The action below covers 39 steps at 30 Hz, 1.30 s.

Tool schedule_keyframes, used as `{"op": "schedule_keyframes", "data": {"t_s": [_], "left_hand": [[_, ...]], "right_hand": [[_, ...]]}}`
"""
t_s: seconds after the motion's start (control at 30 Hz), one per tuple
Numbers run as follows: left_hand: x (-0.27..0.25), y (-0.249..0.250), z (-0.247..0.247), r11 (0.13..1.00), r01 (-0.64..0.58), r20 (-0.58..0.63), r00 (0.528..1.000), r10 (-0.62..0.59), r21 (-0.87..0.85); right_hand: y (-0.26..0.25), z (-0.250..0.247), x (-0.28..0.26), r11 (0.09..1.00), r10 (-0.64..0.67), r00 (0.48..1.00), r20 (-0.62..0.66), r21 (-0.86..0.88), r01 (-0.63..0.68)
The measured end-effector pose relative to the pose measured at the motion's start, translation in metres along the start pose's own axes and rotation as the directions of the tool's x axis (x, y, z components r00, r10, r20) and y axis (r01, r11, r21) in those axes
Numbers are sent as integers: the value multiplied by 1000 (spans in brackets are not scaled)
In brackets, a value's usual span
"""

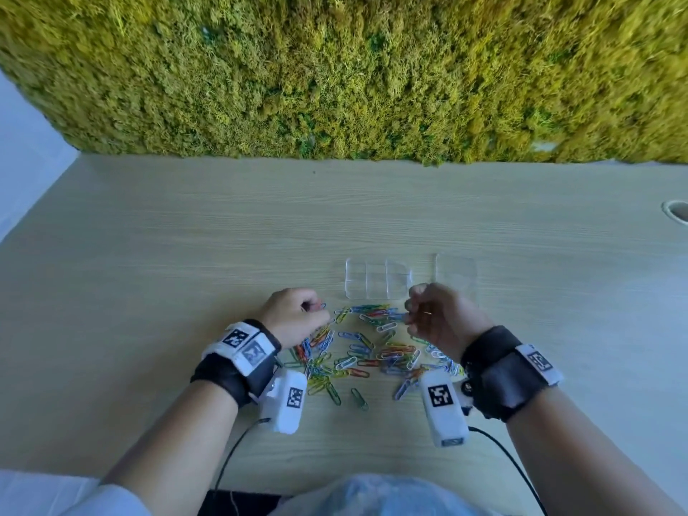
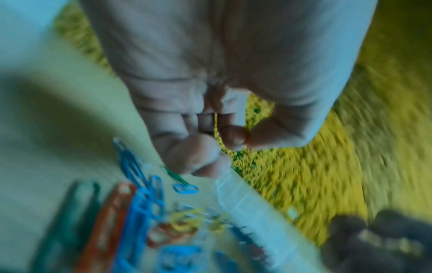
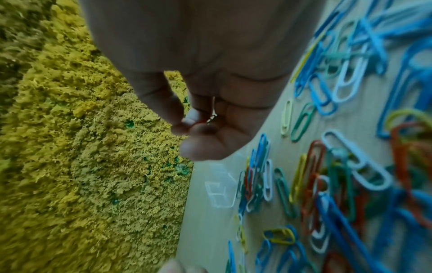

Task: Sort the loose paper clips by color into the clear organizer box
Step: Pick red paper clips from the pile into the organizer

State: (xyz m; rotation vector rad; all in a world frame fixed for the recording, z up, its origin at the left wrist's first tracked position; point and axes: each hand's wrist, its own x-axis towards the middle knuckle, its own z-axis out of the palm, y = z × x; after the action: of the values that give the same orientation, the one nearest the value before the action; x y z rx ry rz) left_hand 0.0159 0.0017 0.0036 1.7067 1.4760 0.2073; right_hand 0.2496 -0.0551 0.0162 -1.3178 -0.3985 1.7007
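A clear organizer box [image 1: 376, 280] with several bare compartments lies on the desk, its lid [image 1: 456, 273] swung open to the right. It also shows small in the right wrist view as the organizer box [image 3: 219, 192]. Loose paper clips [image 1: 372, 351] in blue, red, yellow, green and white are strewn in front of it. My left hand [image 1: 316, 310] hovers at the pile's left edge with fingers curled; thumb and forefinger of the left hand [image 2: 246, 137] pinch a thin orange-red sliver, blurred. My right hand [image 1: 409, 310] hovers just before the box, pinching a red clip [image 3: 201, 121].
A moss wall [image 1: 335, 76] rises along the desk's far edge. The wooden desk [image 1: 186, 255] stretches left and behind the box. A cable hole [image 1: 675, 210] sits at the far right. Wrist camera cables [image 1: 231, 452] trail toward my body.
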Motion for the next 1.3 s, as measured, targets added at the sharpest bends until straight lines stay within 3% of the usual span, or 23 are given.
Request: {"op": "schedule_keyframes", "data": {"t_s": [0.03, 0.07, 0.13, 0.23, 0.33, 0.5, 0.6, 0.67, 0.73, 0.8, 0.87, 1.0, 1.13, 1.2, 1.3], "left_hand": [[-4, 2, 0, 971, 13, 36, 999, -4, -237], [-8, 3, 1, 890, 32, 56, 998, -7, -456], [-15, 3, 3, 701, 28, 43, 999, 3, -713], [-20, 1, 7, 577, -9, -3, 1000, 11, -817], [-22, -10, 8, 595, 21, 4, 1000, -30, -804], [-26, -27, 4, 759, 92, 33, 995, -92, -645], [-26, -35, 2, 983, 31, -60, 997, -42, -181], [-27, -35, 2, 996, 35, -76, 997, -28, 87], [-27, -34, 3, 975, 47, -60, 998, -35, 216], [-28, -30, 3, 950, 39, -53, 998, -24, 310], [-28, -25, 3, 936, 18, -45, 999, -3, 350], [-30, -21, 1, 929, -9, -35, 999, 24, 370], [-34, -23, -4, 922, 8, -42, 999, 9, 388], [-36, -24, -6, 916, 33, -66, 998, -7, 401], [-39, -24, -6, 912, 63, -91, 995, -28, 404]], "right_hand": [[-1, 4, 1, 1000, 11, 1000, 17, 17, -11], [-1, 9, 3, 1000, 12, 999, 33, 4, -12], [-2, 16, 7, 991, -25, 999, 38, -134, 30], [-3, 22, 14, 861, -103, 994, 39, -496, 108], [-3, 25, 18, 712, -93, 995, 26, -697, 85], [-1, 27, 21, 617, -120, 993, -1, -783, 74], [1, 26, 25, 442, -168, 985, 28, -891, 101], [5, 27, 28, 191, -251, 966, 68, -974, 119], [8, 30, 31, -28, -284, 952, 112, -994, 109], [11, 31, 36, -149, -293, 949, 116, -986, 75], [13, 32, 40, -214, -308, 945, 106, -976, 40], [16, 33, 45, -264, -297, 949, 107, -964, 26], [16, 27, 43, -227, -303, 945, 121, -972, 51], [14, 23, 39, -149, -288, 951, 113, -986, 72], [9, 22, 29, 53, -269, 960, 73, -995, 90]]}}
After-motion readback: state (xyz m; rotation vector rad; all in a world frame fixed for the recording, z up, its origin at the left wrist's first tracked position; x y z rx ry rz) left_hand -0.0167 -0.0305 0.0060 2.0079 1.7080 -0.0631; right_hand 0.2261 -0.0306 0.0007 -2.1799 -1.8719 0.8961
